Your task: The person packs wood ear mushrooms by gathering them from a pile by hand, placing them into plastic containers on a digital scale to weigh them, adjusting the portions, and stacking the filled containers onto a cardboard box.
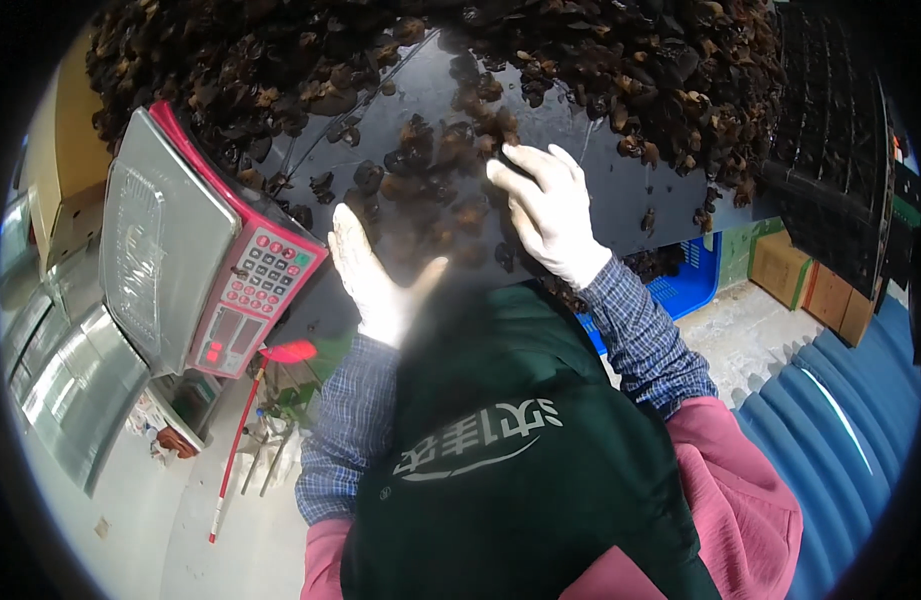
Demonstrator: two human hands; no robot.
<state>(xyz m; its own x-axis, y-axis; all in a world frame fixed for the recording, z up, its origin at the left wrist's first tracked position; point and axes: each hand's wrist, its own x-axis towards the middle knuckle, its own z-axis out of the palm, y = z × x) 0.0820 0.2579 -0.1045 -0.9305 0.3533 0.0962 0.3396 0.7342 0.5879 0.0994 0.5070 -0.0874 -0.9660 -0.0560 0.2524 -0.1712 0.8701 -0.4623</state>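
My left hand (374, 277), in a white glove, is held over the near part of the grey tabletop (441, 75), its thumb spread away from the fingers and nothing in its grasp. Loose dark brown pieces, seemingly dried wood-ear fungus (415, 146), lie between the hands. My right hand (546, 202), gloved in white too, reaches over these pieces with bent fingers. Its fingertips are beside a few pieces; whether it pinches one cannot be told. A large heap of the same dark pieces (678, 82) covers the far side and both flanks of the table.
A red and grey digital scale (175, 240) stands at the left. Below the table edge at the right is a blue plastic basket (685, 281) with dark pieces. A black crate (828, 172) and cardboard boxes (779, 266) are farther right. A red-handled tool (243, 442) is at lower left.
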